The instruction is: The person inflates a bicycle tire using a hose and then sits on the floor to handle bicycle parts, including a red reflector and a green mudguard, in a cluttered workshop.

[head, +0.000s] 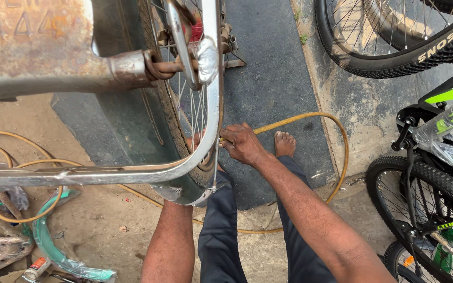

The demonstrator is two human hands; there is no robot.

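With the right hand [242, 144] clenched on the yellow hose [310, 116] end at the wheel [184, 112] (left hand [194, 141] fingers hidden, grip unclear), a slack grip could let the end slip off.

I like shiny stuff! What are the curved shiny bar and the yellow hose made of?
The curved bar looks like chromed steel: mirror-bright, with dull scuffs. The yellow hose seems rubber or soft plastic: matte, bending in loose loops across the ground. The right hand holds its end at the wheel.
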